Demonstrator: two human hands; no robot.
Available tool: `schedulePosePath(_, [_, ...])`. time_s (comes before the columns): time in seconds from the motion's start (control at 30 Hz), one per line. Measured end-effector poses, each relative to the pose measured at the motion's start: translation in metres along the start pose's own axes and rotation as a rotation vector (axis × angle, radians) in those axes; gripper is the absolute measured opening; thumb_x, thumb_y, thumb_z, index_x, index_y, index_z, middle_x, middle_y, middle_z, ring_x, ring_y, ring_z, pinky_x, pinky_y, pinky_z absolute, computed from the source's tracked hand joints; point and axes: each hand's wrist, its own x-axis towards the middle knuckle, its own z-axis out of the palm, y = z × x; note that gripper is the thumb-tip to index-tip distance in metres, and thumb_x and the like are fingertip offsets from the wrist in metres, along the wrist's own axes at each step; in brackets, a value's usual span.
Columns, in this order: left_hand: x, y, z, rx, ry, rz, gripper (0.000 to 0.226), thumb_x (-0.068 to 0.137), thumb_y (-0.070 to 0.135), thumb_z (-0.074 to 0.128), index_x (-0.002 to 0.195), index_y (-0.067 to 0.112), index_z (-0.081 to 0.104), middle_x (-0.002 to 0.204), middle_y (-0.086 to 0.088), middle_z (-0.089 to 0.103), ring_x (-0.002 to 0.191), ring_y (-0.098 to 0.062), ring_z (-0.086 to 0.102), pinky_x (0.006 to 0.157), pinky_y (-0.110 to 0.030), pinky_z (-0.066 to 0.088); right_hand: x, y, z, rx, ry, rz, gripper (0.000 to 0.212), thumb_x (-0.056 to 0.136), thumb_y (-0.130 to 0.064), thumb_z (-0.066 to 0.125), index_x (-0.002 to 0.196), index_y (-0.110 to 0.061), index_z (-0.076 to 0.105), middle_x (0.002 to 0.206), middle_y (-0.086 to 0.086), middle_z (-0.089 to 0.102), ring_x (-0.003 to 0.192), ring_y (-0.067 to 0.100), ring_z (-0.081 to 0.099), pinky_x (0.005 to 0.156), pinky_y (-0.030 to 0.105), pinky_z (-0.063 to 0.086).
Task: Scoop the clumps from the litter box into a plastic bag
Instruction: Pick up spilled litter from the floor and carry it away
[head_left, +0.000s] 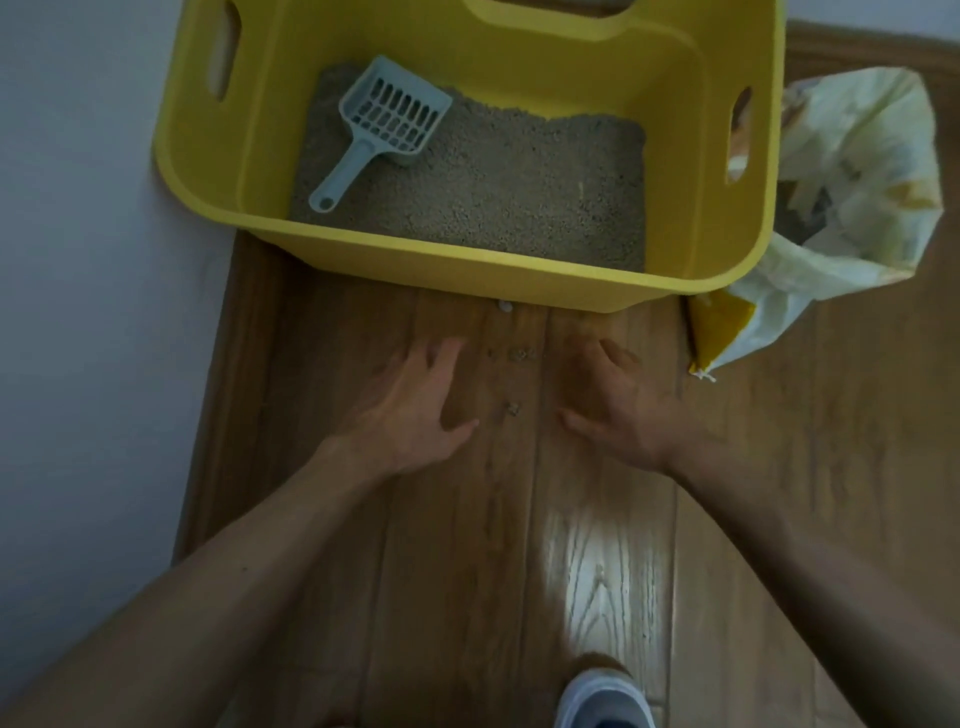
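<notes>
Head view: left hand (415, 400) and right hand (623, 400) both empty, fingers spread loose over the wooden floor (467, 545). Ahead of the left hand, the scoop (384, 130) lies in the yellow litter box (467, 260), long axis diagonal, handle toward that hand, slotted head away. Plastic bag (857, 171) stands open beyond the right hand, off to its right

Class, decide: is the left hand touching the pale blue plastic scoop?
Apart. Head view: left hand over the wooden floor; pale blue plastic scoop lies on litter inside the yellow box.

Matt yellow plastic litter box (322, 156), grainy grey litter (493, 192), smooth plastic scoop (382, 124), crinkled plastic bag (857, 171), glossy wood-grain floor (597, 571).
</notes>
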Motion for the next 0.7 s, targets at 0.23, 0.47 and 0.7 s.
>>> schedulePosePath(0.23, [0.013,0.009,0.023,-0.004,-0.011,0.087,0.073,0.083,0.051,0.064,0.140,0.024,0.028,0.146,-0.007,0.028,0.133,-0.029,0.031,0.110,-0.046,0.033,0.025,0.000,0.003,0.015,0.139,-0.077,0.059,0.083,-0.027,0.068,0.134,-0.007,0.044,0.122,0.013,0.049,0.116,0.032,0.047,0.096,0.035,0.040])
schedulePosePath(0.47, [0.023,0.010,0.045,0.026,0.021,0.187,0.056,0.085,0.046,0.063,0.134,0.024,0.046,0.139,-0.005,0.039,0.130,-0.023,0.032,0.110,-0.041,0.033,0.045,-0.011,0.016,0.016,0.150,-0.148,0.050,0.086,-0.016,0.065,0.134,-0.012,0.052,0.123,0.014,0.049,0.112,0.028,0.051,0.093,0.030,0.040])
schedulePosePath(0.7, [0.033,0.005,0.052,-0.099,0.100,0.180,0.044,0.083,0.039,0.069,0.125,0.027,0.062,0.127,-0.004,0.049,0.119,-0.024,0.043,0.102,-0.044,0.040,0.057,-0.008,0.026,0.009,0.180,-0.183,0.039,0.084,-0.019,0.069,0.122,-0.012,0.064,0.113,0.013,0.054,0.104,0.030,0.057,0.087,0.043,0.050])
